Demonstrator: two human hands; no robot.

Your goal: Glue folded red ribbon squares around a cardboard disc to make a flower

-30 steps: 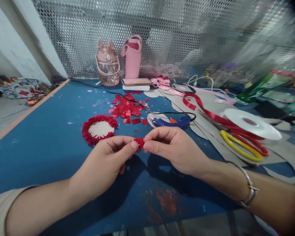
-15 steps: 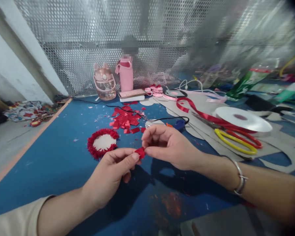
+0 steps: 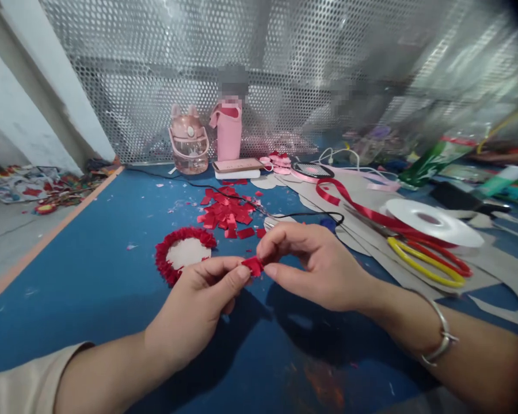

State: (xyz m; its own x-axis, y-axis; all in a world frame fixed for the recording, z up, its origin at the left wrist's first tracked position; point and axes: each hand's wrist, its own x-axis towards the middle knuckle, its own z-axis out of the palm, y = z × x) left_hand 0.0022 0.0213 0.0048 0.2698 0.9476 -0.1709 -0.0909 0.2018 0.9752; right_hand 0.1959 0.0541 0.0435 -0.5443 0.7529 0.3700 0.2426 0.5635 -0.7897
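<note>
Between my two hands is a small piece of red ribbon (image 3: 253, 265). The thumb and forefinger of my left hand (image 3: 205, 305) pinch its left end. My right hand (image 3: 313, 261) has its thumb and forefinger closed around the right edge of the same piece. Just behind my left hand lies a pale round disc (image 3: 189, 253) with a ruffled red ribbon border (image 3: 164, 260) round much of it; its lower right part is hidden by the hand. Beyond my hands, cut red ribbon pieces (image 3: 227, 211) lie in a loose pile on the blue table (image 3: 99, 264).
To the right are scissors (image 3: 427, 261) with yellow and red handles, a white ribbon spool (image 3: 434, 223) and grey card sheets (image 3: 362, 241). A black cable (image 3: 302, 215) crosses behind my right hand. A phone (image 3: 237, 165), pink bottles (image 3: 190, 144) and a perforated metal panel (image 3: 155, 92) stand at the back.
The view has shifted slightly. More of the red ribbon piece shows between my fingers, and it lies flatter. Both hands keep their places around it.
</note>
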